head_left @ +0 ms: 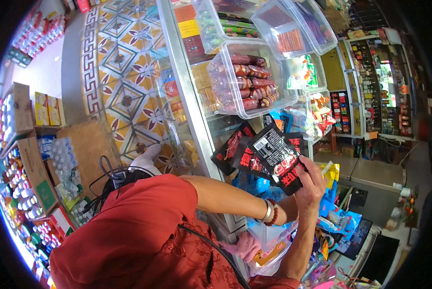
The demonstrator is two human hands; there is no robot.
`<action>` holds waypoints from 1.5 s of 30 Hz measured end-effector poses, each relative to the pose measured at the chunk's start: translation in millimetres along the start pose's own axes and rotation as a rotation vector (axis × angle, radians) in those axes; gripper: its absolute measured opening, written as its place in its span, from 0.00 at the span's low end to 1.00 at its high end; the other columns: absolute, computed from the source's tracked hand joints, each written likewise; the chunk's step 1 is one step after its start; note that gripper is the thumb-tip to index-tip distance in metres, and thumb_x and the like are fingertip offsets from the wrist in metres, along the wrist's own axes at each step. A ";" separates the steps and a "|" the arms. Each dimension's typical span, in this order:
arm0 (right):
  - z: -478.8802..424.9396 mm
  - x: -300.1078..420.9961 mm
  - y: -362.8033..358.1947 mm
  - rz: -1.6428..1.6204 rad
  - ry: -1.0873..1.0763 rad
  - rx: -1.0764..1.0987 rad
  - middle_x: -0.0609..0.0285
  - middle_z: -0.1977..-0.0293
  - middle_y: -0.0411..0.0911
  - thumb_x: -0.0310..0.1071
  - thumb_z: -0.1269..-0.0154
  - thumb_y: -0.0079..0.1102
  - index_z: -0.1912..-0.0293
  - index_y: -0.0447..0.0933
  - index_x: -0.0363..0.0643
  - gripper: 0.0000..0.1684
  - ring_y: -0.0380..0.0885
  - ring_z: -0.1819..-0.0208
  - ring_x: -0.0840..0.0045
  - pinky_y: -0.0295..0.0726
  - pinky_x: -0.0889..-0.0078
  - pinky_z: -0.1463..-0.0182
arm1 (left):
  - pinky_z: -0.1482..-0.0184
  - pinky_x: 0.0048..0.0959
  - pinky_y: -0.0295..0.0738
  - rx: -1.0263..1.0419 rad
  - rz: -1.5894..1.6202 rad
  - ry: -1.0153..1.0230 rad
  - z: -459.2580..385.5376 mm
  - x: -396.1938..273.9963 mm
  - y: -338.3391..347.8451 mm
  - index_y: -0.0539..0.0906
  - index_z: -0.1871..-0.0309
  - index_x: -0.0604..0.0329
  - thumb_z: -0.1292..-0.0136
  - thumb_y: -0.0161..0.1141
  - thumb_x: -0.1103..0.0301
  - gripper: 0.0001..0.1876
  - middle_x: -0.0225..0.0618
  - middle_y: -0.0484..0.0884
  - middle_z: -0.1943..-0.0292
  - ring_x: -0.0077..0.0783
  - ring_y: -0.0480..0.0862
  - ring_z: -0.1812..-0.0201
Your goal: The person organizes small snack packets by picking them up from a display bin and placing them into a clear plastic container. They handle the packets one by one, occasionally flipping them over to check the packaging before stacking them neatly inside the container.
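Note:
My right hand (311, 178) grips a black food packet (273, 153) by its lower edge, thumb and fingers on its printed face. The packet bears a barcode, white print, red characters and a food picture. More black packets (248, 155) lie fanned out beneath and left of it, over the glass counter. My left forearm (230, 195), with a metal watch or bangle (268, 211) and a red bead bracelet (273, 215), reaches in behind my right wrist. The left hand itself is hidden there, so what it holds cannot be told.
A clear plastic bin (223, 90) of red-wrapped sausages stands just beyond the packets. Other clear bins (277, 43) hold snacks. The counter's metal edge (187, 86) runs alongside. Blue packages (346, 220) and a pink cloth (241, 247) lie nearby. Cartons (35, 173) and bottles line the left.

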State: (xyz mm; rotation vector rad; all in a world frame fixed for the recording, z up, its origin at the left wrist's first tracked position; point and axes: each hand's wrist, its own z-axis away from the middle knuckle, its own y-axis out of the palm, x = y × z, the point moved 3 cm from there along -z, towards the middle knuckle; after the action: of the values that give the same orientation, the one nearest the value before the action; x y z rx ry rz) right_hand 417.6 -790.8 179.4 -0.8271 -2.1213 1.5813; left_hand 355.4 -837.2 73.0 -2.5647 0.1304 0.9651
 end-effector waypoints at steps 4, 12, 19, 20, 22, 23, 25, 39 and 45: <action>20.1 -13.4 8.4 -0.003 0.108 0.077 0.51 0.55 0.83 0.16 0.50 0.62 0.68 0.81 0.36 0.08 0.84 0.56 0.60 0.84 0.65 0.57 | 0.42 0.43 0.71 0.154 -0.042 0.045 3.3 1.3 -1.9 0.83 0.50 0.58 0.43 0.56 0.74 0.17 0.46 0.84 0.50 0.51 0.80 0.46; 31.6 -19.6 11.3 0.007 0.172 0.045 0.53 0.54 0.83 0.18 0.51 0.63 0.65 0.82 0.39 0.11 0.85 0.57 0.61 0.84 0.66 0.58 | 0.43 0.44 0.73 0.310 -0.122 0.024 -2.1 -4.2 -23.3 0.82 0.49 0.57 0.42 0.56 0.73 0.17 0.48 0.82 0.48 0.50 0.80 0.45; 43.7 -28.4 -6.2 -0.131 0.301 -0.014 0.53 0.57 0.84 0.18 0.55 0.64 0.63 0.82 0.40 0.15 0.84 0.56 0.62 0.82 0.68 0.54 | 0.40 0.47 0.71 0.580 -0.089 -0.053 -12.1 -3.5 -16.4 0.81 0.46 0.58 0.44 0.60 0.70 0.20 0.49 0.80 0.44 0.47 0.78 0.41; 43.4 -30.2 -9.0 -0.169 0.327 -0.035 0.53 0.58 0.84 0.18 0.56 0.64 0.64 0.82 0.40 0.15 0.84 0.56 0.62 0.82 0.68 0.54 | 0.45 0.50 0.72 0.413 -0.220 0.016 -7.3 4.3 5.3 0.81 0.47 0.59 0.49 0.63 0.68 0.23 0.48 0.79 0.43 0.51 0.74 0.37; 54.8 -40.4 -14.9 -0.227 0.367 -0.085 0.54 0.61 0.84 0.19 0.57 0.65 0.63 0.82 0.39 0.16 0.84 0.57 0.65 0.81 0.70 0.52 | 0.48 0.49 0.72 0.419 -0.306 -0.002 -11.5 -5.7 -11.7 0.81 0.47 0.60 0.51 0.64 0.68 0.24 0.47 0.78 0.43 0.53 0.72 0.37; 62.3 -45.7 -16.9 -0.271 0.432 -0.086 0.55 0.61 0.84 0.19 0.54 0.65 0.62 0.82 0.38 0.15 0.83 0.58 0.68 0.80 0.71 0.52 | 0.50 0.49 0.71 0.422 -0.347 -0.008 -13.6 -10.6 -18.1 0.81 0.47 0.61 0.52 0.64 0.68 0.24 0.46 0.77 0.42 0.53 0.71 0.36; 65.9 -52.0 -19.9 -0.361 0.533 -0.086 0.57 0.63 0.83 0.19 0.48 0.66 0.61 0.82 0.36 0.12 0.80 0.61 0.74 0.77 0.74 0.53 | 0.55 0.45 0.69 0.354 -0.373 0.018 -11.4 -4.4 -7.2 0.82 0.48 0.61 0.54 0.66 0.66 0.25 0.44 0.78 0.46 0.49 0.72 0.43; 90.9 -78.1 9.0 -1.292 1.083 -0.458 0.58 0.52 0.83 0.34 0.29 0.57 0.44 0.76 0.39 0.17 0.85 0.56 0.72 0.88 0.65 0.57 | 0.56 0.41 0.66 0.387 -0.427 0.032 -15.9 -7.4 -21.4 0.83 0.54 0.57 0.54 0.67 0.66 0.20 0.37 0.81 0.56 0.38 0.75 0.51; 105.1 -81.3 8.6 -1.271 1.072 -0.577 0.58 0.53 0.83 0.34 0.27 0.56 0.46 0.76 0.38 0.15 0.85 0.58 0.71 0.87 0.66 0.59 | 0.57 0.39 0.64 0.389 -0.445 0.057 -15.7 -6.8 -21.9 0.82 0.52 0.55 0.54 0.68 0.65 0.22 0.35 0.80 0.56 0.36 0.74 0.51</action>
State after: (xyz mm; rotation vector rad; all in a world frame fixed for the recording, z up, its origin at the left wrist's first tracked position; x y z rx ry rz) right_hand 417.8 -919.0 143.6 -0.1733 -1.5495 -0.1613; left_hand 364.8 -823.7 95.4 -2.1327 -0.2108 0.6258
